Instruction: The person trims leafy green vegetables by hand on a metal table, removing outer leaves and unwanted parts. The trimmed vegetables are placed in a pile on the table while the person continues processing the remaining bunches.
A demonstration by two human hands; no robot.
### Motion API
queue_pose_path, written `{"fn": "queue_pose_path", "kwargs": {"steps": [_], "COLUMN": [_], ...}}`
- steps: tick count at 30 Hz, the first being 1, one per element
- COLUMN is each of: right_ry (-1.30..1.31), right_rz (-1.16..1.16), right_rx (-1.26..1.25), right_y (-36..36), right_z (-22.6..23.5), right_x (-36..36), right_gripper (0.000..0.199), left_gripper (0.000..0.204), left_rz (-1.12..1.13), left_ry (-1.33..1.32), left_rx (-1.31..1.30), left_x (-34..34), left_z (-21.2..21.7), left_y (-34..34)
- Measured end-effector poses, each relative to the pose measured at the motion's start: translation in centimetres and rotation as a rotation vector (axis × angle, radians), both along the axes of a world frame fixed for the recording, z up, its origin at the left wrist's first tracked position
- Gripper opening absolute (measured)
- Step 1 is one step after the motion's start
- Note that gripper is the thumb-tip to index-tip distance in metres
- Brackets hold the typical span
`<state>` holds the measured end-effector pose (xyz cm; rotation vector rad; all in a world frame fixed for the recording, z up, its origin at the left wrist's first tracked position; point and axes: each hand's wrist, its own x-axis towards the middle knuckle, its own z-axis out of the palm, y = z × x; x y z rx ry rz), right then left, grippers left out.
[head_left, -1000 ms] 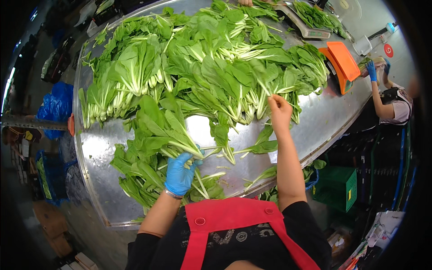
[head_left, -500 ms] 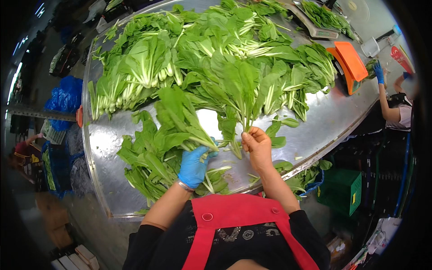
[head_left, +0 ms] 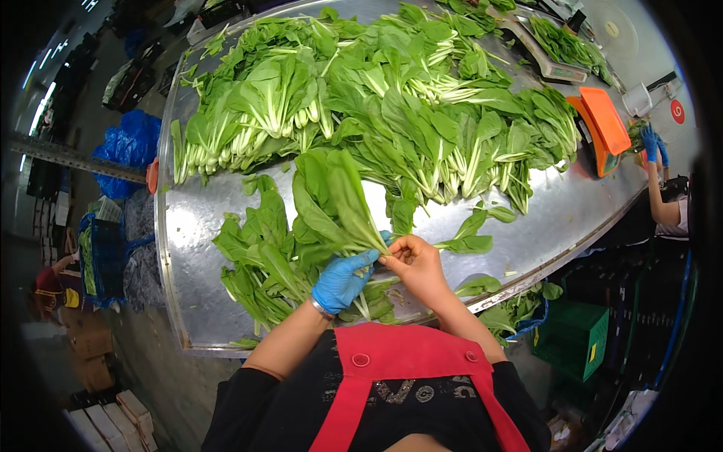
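Note:
My left hand (head_left: 346, 280), in a blue glove, is closed round the stem ends of a bunch of leafy greens (head_left: 339, 197). Its broad leaves point away from me, over the metal table. My bare right hand (head_left: 416, 267) meets it from the right, thumb and forefinger pinched on the pale stem ends. Loose greens (head_left: 260, 260) lie on the table to the left of the bunch and partly under my left wrist. Beyond my hands spreads a large heap of the same greens (head_left: 282, 90), stems mostly toward me.
The metal table (head_left: 188, 301) has a raised rim. An orange scale (head_left: 602, 124) and a grey scale (head_left: 553, 68) stand at its right. A co-worker's blue-gloved hand (head_left: 651, 143) is at far right. A green crate (head_left: 572, 339) sits below the right edge, near a container of leaves (head_left: 520, 313).
My right hand has moved from an upright plant beside the bunch to the bunch's stem ends, meeting my left hand. That plant no longer stands apart. The whole view has shifted slightly.

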<state>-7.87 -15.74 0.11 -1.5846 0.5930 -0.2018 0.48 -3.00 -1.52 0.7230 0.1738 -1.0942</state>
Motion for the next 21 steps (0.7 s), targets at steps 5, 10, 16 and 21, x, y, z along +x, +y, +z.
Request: {"fn": "queue_pose_path", "kwargs": {"steps": [5, 10, 16, 21], "right_ry": [-0.065, -0.16, -0.222, -0.391], "right_rz": [0.18, 0.222, 0.102, -0.064], "right_rx": [-0.309, -0.356, -0.231, 0.047], "right_y": [-0.8, -0.7, -1.1, -0.2], "right_z": [1.9, 2.3, -7.8, 0.3], "right_x": [0.3, 1.7, 2.6, 2.6], "right_gripper": [0.033, 0.049, 0.045, 0.035], "left_gripper": [0.028, 0.033, 0.038, 0.034], "left_rz": [-0.049, -0.031, -0.242, -0.102], "left_ry": [-0.061, -0.939, -1.288, -0.522], "left_rx": [0.154, 0.187, 0.427, 0.099], "left_x": [0.7, 2.1, 4.9, 3.5], "left_z": [-1.7, -4.1, -5.7, -4.2], "left_y": [1.0, 1.0, 0.1, 0.9]}}
